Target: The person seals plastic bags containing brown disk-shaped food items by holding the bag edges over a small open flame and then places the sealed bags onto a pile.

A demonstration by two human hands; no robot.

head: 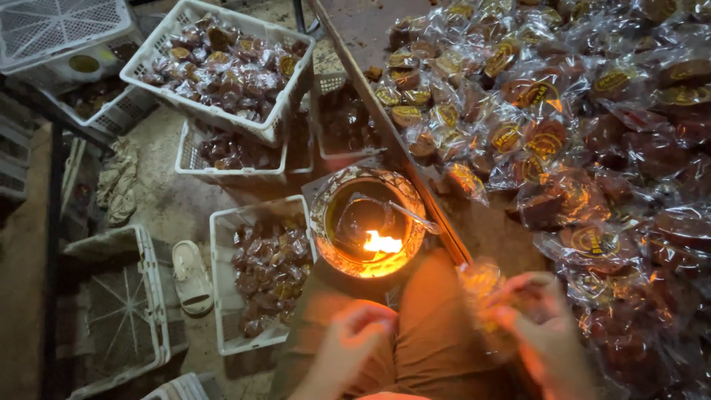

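A person is sitting and looking down at both hands above their lap. The right hand (537,315) is pinching a small clear-wrapped packet (481,285), holding it just beside the edge of a table (355,30). The left hand (355,333) is hovering near it with fingers curled; motion blur is hiding whether it is gripping anything. Directly ahead of the hands, between the knees and the table edge, a round tin (368,222) is holding a small burning flame (381,243), with a thin metal rod lying across its rim. The table is heaped with wrapped brown cakes (541,141), many bearing round yellow labels; the heap is running out of view at the right. On the floor to the left, white plastic crates (222,67) are holding more wrapped cakes, one crate (118,311) is lying tipped on its side, and a pale sandal (191,278) is resting between crates.
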